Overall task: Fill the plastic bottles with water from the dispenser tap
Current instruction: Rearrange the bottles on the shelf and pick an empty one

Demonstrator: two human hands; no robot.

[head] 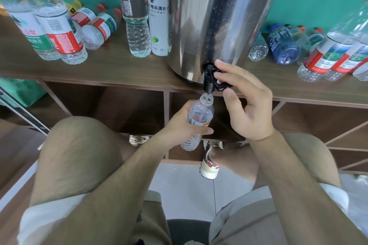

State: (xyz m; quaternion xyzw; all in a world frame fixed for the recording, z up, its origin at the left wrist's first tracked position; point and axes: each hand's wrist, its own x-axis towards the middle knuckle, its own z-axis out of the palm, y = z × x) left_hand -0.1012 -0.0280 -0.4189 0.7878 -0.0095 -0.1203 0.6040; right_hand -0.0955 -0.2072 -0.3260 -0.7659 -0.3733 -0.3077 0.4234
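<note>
A: What did we see nearest to us?

B: Our knees in khaki shorts, and below them a pale tiled floor (185, 189) with one sneaker (209, 163) planted on it.

A: And our hands?

B: Our left hand (185, 123) was wrapped round the middle of a small clear plastic bottle (200, 114), thumb across its label. The bottle had no cap and leaned a little. It hung in front of the wooden bench (119, 67), below its front edge, with its mouth right under the spout.

A: Was water running?

B: We could not tell for sure.

A: The other hand?

B: Our right hand (245, 103) pinched the black tap (210, 77), with fingers curled over the lever and the thumb beneath it. The tap jutted past the bench's front edge.

A: What carried the tap?

B: A stainless steel dispenser (219, 16), standing at the front edge near the bench's middle.

A: And around it?

B: Just left of it stood a white electrolyte drink bottle (159, 16) and, touching that, a full bottle with a brown label (135, 16). Toward the left end two red-and-green labelled bottles (63, 40) stood upright side by side, and behind them a few capped bottles (95, 30) lay on their sides near the back edge.

A: To the right?

B: A blue bottle (282, 45) and a clear one (257, 47) lay on their sides beside the dispenser. Red-labelled bottles (322, 55) stood clustered at the right end.
</note>
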